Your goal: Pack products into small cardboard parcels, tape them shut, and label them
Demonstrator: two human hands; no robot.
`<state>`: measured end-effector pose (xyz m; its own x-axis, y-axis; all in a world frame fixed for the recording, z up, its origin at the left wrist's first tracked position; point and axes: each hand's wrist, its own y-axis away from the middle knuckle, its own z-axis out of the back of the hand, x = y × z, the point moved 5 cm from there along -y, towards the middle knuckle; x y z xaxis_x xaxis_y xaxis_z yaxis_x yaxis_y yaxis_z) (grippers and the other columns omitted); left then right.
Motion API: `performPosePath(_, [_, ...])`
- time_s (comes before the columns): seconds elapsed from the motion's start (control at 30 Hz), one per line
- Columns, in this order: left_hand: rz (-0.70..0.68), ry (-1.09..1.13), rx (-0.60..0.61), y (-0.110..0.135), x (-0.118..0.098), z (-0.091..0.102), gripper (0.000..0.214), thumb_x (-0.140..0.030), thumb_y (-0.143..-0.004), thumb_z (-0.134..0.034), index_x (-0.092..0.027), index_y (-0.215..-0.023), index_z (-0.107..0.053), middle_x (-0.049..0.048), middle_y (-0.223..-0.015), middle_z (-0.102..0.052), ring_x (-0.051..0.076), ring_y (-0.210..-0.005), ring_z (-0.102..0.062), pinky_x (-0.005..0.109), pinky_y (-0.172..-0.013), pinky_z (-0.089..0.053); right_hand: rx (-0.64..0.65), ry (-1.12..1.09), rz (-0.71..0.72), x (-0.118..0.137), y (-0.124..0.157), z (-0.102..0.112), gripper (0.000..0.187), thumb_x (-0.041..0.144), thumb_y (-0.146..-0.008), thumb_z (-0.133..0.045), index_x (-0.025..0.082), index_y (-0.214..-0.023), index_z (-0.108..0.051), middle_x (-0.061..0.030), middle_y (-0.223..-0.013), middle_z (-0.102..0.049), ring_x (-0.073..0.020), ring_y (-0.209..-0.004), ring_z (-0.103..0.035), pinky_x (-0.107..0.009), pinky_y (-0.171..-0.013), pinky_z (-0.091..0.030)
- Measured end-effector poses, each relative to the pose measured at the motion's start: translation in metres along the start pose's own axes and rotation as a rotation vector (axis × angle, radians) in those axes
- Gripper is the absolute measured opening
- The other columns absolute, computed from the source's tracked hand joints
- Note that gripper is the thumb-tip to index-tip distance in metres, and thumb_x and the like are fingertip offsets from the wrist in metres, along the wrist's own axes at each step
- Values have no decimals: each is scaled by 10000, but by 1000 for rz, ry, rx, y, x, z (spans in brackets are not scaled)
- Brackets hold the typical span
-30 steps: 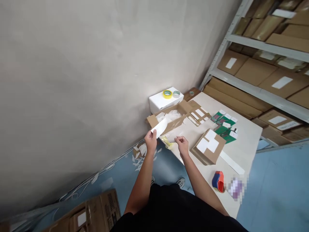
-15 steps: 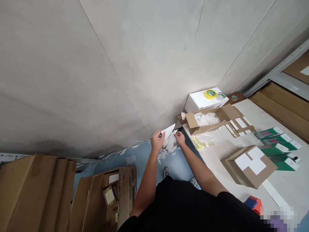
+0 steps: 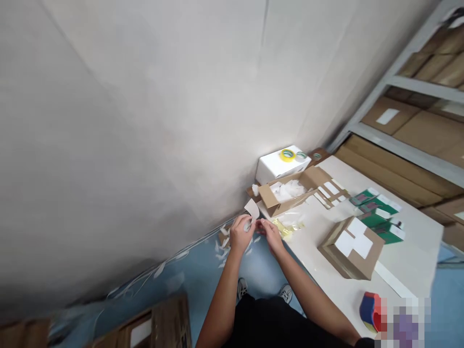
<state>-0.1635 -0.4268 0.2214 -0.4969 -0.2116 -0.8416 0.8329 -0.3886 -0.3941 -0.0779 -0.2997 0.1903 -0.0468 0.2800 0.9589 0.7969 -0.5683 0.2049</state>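
My left hand (image 3: 241, 234) is closed around a white paper label (image 3: 252, 209), whose free end stands up and curls above the fingers. My right hand (image 3: 271, 237) is close beside it, thumb and fingers pinched together; what is between them, if anything, is too small to make out. Below the hands, scraps of white paper (image 3: 222, 251) lie scattered on the blue floor. To the right of the hands is an open cardboard box (image 3: 277, 209) with crumpled white paper inside, and crinkled yellow-and-clear tape (image 3: 288, 228) lies at the table edge.
On the white table (image 3: 409, 263) stand a taped carton (image 3: 351, 249) with white labels, green packages (image 3: 380, 217) and a red-and-blue tape dispenser (image 3: 373, 311). A yellow tape roll (image 3: 287, 155) rests on a white box (image 3: 277, 166). Shelves (image 3: 406, 145) hold cartons at right.
My view has turned right, showing more shelving. My hands have come closer together, and the label now curls upward. The dangling pale scraps near my right hand no longer show.
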Motion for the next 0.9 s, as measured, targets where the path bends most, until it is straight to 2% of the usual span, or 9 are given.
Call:
performPosePath(0.1, [-112,-35,70,-2,-23,-42,283,-319,-889,-720,-295,-1168,-763,105,-1236,-719,298,-1173,-658,458,-1070,-506,-159,-117,30,28,10,29,397,620,-815,-722,225,-813,-761,-49,-837,-758,-230,-798,-696,-320,-692,-554])
performPosePath(0.2, [-198,-51,121,-1,-47,-86,421,-296,-890,-722,-299,-1310,-699,116,-1329,-677,322,-1235,-627,480,-1097,-489,-275,-154,68,48,18,70,299,513,-767,-795,220,-753,-740,-38,-817,-745,-216,-791,-680,-317,-742,-556])
performPosePath(0.3, [-264,-33,240,5,-76,-134,568,-296,-871,-751,-313,-1422,-615,116,-1384,-644,332,-1281,-607,477,-1109,-484,-442,-198,102,60,28,124,269,467,-735,-811,219,-721,-710,-23,-773,-721,-197,-745,-656,-309,-743,-552])
performPosePath(0.4, [-292,26,436,16,-107,-182,756,-369,-774,-861,-327,-1467,-563,121,-1479,-580,355,-1348,-563,499,-1129,-470,-614,-213,151,71,37,182,299,494,-736,-795,226,-691,-671,-9,-725,-690,-190,-715,-636,-301,-716,-550])
performPosePath(0.5, [-159,187,554,26,-126,-227,711,-438,-779,-850,-291,-1415,-571,133,-1432,-608,326,-1297,-605,473,-1049,-527,-693,-194,169,80,46,239,333,529,-737,-792,230,-684,-653,-14,-737,-698,-200,-750,-647,-298,-718,-552])
performPosePath(0.6, [94,362,581,32,-133,-275,376,-460,-887,-719,-226,-1167,-630,106,-1134,-709,243,-1052,-701,362,-860,-579,-712,-192,134,77,56,291,344,545,-735,-795,227,-709,-667,-23,-766,-714,-206,-765,-650,-294,-699,-545])
performPosePath(0.67, [190,435,619,38,-140,-308,278,-460,-886,-699,-211,-981,-620,63,-942,-697,203,-902,-701,312,-787,-567,-720,-213,91,69,63,323,348,551,-735,-793,224,-721,-676,-27,-776,-719,-209,-762,-651,-294,-685,-540])
performPosePath(0.8, [214,458,737,54,-158,-374,264,-444,-833,-721,-215,-844,-590,13,-798,-641,164,-761,-652,275,-736,-538,-780,-214,50,48,76,387,358,572,-741,-776,227,-732,-680,-23,-772,-698,-207,-761,-644,-290,-664,-523])
performPosePath(0.9, [214,410,760,68,-169,-424,242,-427,-820,-707,-217,-817,-587,0,-766,-627,152,-720,-629,267,-717,-525,-848,-149,63,38,82,440,386,582,-722,-779,226,-671,-639,-2,-698,-640,-188,-692,-605,-289,-632,-493])
